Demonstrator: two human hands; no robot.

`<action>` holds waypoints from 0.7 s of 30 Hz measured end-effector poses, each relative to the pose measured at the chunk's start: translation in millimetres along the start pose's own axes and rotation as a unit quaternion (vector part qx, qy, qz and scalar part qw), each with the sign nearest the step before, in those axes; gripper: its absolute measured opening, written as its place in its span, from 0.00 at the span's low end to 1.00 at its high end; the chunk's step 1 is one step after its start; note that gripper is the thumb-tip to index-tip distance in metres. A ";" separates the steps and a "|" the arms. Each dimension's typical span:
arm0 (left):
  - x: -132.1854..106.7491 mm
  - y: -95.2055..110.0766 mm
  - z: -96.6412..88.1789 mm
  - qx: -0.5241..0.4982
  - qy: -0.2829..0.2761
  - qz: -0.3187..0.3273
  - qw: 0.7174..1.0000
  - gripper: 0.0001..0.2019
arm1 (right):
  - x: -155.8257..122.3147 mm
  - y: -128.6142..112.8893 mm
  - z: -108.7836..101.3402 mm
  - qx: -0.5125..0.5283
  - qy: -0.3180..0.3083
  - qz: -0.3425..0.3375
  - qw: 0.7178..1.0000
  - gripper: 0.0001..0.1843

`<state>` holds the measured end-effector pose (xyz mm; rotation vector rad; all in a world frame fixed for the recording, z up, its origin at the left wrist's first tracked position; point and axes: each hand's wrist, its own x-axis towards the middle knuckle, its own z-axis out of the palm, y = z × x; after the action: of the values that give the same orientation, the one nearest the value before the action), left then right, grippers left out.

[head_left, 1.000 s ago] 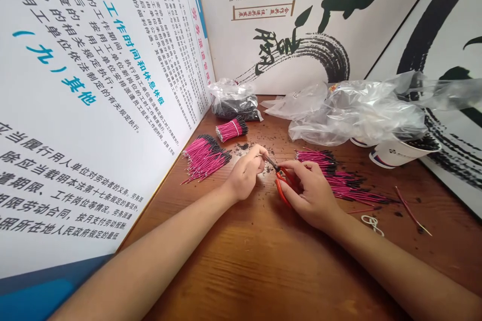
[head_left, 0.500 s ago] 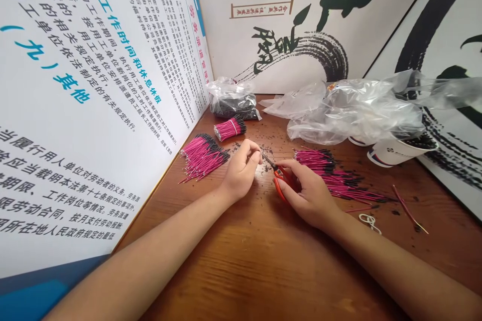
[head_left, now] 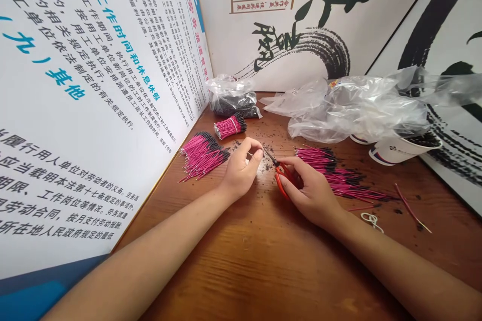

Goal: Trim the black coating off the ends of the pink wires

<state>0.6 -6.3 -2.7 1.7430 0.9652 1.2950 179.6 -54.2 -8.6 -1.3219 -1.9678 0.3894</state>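
The left hand (head_left: 240, 173) and right hand (head_left: 311, 194) meet just above the middle of the wooden table (head_left: 263, 266), with a narrow gap between them. The right hand is nearer the small red-handled scissors (head_left: 281, 179): its fingers (head_left: 289, 163) curl around the handles, which sit against the palm side, so the closed-looking blades point far and left. The scissor tips end just beside the left hand's fingers (head_left: 256, 150), which are pressed together in a pinch against the thumb. Whatever they hold is too thin to make out, though the pinch lies almost in line with the blades' long axis, a little left of the tips.

Black crumbs (head_left: 263, 173) are scattered on the table around the hands. To the left lies a heap of pink wires (head_left: 203, 156) with black ends, and to the right a longer spread of the same wires (head_left: 333, 173), both close to the hands. Farther off stand a tied wire bundle (head_left: 229, 128), a clear bag of black pieces (head_left: 233, 103), crumpled plastic bags (head_left: 357, 110) and a paper cup (head_left: 404, 150). Printed boards (head_left: 94, 75) stand along the left and far edges.
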 end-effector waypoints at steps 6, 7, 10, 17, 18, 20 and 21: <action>-0.6 0.9 -0.5 0.004 -0.004 -0.009 1.000 0.04 | 0.4 1.1 1.2 0.005 -0.006 0.003 1.000 0.12; -0.6 0.8 -0.6 0.004 -0.004 -0.009 1.000 0.04 | 0.3 1.1 1.0 0.006 -0.007 0.003 1.000 0.12; -0.8 -0.1 -0.4 0.000 -0.007 -0.009 1.000 0.04 | 0.2 0.9 0.0 0.007 -0.010 0.000 1.000 0.12; -2.5 -5.0 -0.1 -0.013 -0.010 -0.020 1.000 0.05 | 1.1 -0.2 -0.4 0.000 -0.023 -0.003 1.000 0.12; -2.8 -5.6 -0.3 -0.016 -0.010 -0.022 1.000 0.05 | 1.1 -0.3 -0.3 -0.001 -0.026 -0.003 1.000 0.12; -3.1 -6.3 -0.5 -0.019 -0.012 -0.025 0.999 0.05 | 0.7 -0.4 -0.2 -0.001 -0.027 -0.002 1.000 0.11; -3.1 -6.5 -0.5 -0.019 -0.012 -0.026 0.999 0.05 | 0.2 -0.3 -0.2 0.001 -0.026 -0.001 1.000 0.11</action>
<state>-1.4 -6.2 -9.6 1.6896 0.9589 1.2490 179.5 -54.2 -8.1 -1.3218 -2.0102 0.4287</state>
